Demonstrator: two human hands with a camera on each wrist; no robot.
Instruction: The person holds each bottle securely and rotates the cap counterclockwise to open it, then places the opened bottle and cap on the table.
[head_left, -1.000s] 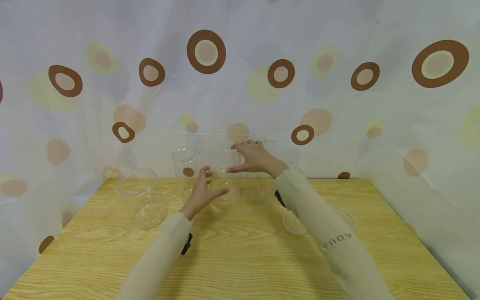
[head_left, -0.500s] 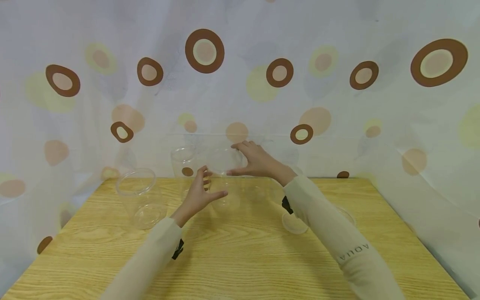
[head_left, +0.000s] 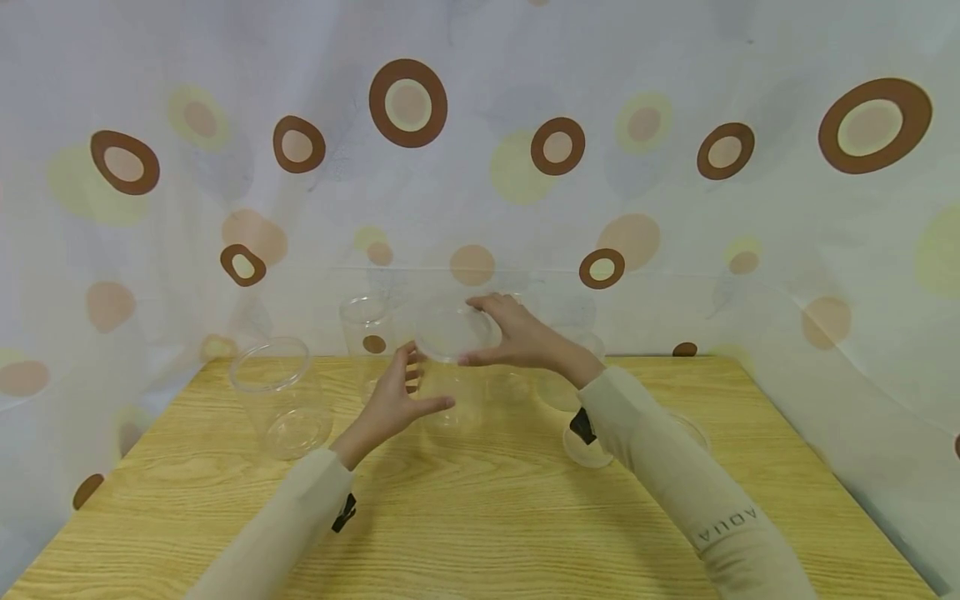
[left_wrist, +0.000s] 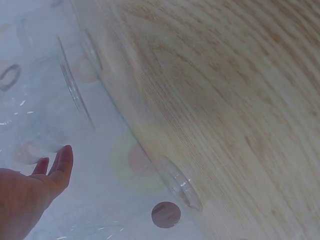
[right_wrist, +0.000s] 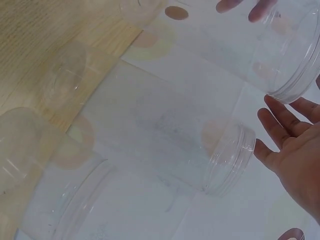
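A clear plastic jar (head_left: 461, 392) stands between the two hands near the back of the table, its round top tilted toward me. My left hand (head_left: 390, 400) holds the jar's left side, thumb in front and fingers behind. My right hand (head_left: 517, 337) grips the right edge of the top, with the thumb low in front and fingertips at the far rim. In the right wrist view, the jar's ringed rim (right_wrist: 295, 82) meets the right fingers (right_wrist: 275, 125). In the left wrist view, part of the left hand (left_wrist: 30, 197) shows at the lower left.
A wide open clear jar (head_left: 281, 400) stands on the left and a narrower one (head_left: 363, 321) at the back. Another see-through container (head_left: 570, 387) is right of the hands. Clear round lids (head_left: 588, 454) lie front right on the wooden table (head_left: 480, 533), partly under the right arm.
Both hands and the jar between them have come slightly nearer me and lower in view. The right forearm has swung to the right, baring more of the container behind it.
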